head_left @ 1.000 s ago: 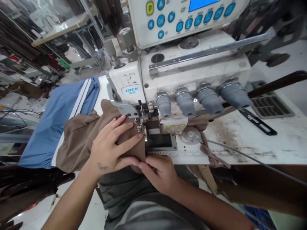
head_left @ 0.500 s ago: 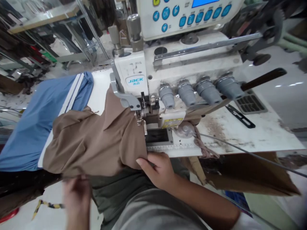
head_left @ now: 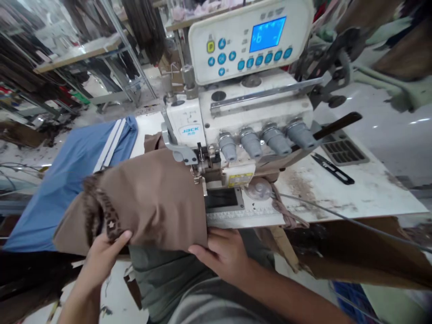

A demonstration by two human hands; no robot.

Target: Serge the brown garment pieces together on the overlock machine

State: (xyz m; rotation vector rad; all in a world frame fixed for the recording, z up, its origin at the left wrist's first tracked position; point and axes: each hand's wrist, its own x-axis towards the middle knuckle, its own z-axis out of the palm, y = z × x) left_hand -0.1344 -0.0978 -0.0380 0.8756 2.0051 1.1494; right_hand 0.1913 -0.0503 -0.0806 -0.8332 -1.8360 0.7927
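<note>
Brown fabric (head_left: 158,193) stretches from the left side of the table to the needle area of a white sewing machine (head_left: 187,121). My right hand (head_left: 224,254) pinches its near right edge, thumb on top, just in front of the machine's plate. At the left, my left hand (head_left: 104,252) grips the fabric by a patterned dark brown strip (head_left: 110,218), thumb over the cloth. The presser foot (head_left: 195,174) stands at the fabric's right edge; whether it presses the cloth I cannot tell. The fingers under the fabric are hidden.
Blue fabric with white stripes (head_left: 91,153) covers the table's left end. Black thread snips (head_left: 334,169) lie on the right, near a grey tray (head_left: 344,146). A cord (head_left: 317,204) crosses the table's front edge. The control panel (head_left: 249,40) rises above the machine.
My left hand, blurred and low before, has come up and taken hold of the fabric's left part. The fabric now lies smoother, its patterned strip showing. My right hand keeps its pinch.
</note>
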